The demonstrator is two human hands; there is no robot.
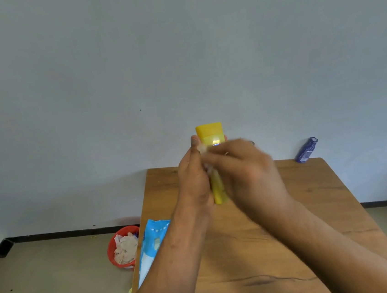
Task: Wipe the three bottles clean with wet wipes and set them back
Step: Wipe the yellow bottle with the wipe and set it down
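Yellow plastic bottle (210, 133) held upright above the wooden desk (258, 247), both hands closed on it

The left hand (194, 177) grips the bottle's side; the blurred right hand (247, 171) presses a crumpled white wet wipe (203, 149) against its front. A dark blue bottle (306, 150) stands tilted at the desk's 1 o'clock corner, well apart. A blue-and-white pack of wipes (150, 248) lies at the 9 o'clock edge; just beside it on the floor sits a red bin (124, 248) holding used wipes
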